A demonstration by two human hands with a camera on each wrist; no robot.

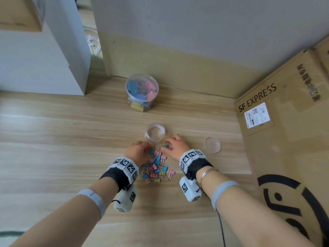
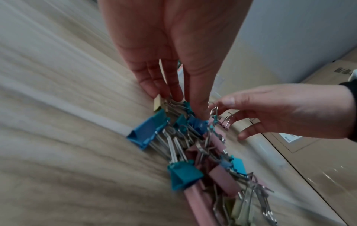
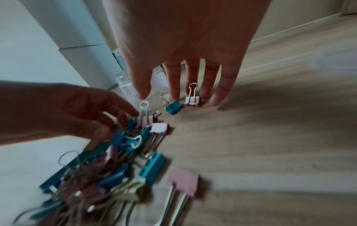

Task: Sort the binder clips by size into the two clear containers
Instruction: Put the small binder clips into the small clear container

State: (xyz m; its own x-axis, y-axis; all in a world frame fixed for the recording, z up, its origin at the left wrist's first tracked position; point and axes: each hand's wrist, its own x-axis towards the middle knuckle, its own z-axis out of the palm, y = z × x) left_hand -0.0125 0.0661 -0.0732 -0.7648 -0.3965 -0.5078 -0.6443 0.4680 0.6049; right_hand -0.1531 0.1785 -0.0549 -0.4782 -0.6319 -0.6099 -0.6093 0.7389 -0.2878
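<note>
On the wooden counter (image 1: 53, 139), both hands reach into the binder clip pile (image 1: 154, 166): left hand (image 1: 138, 152) and right hand (image 1: 176, 146) with fingers spread, gripping nothing.

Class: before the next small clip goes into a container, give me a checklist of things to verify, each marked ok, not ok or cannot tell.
1. Small jar open, lid off beside it: ok.
2. Small jar has room, looks empty: ok.
3. Right hand over a loose teal clip and pink clip: ok.
4. A clip already gripped by right hand: not ok.
5. Left hand clear of pile: not ok, fingers in it.
6. Big jar holds only large clips: cannot tell.
</note>
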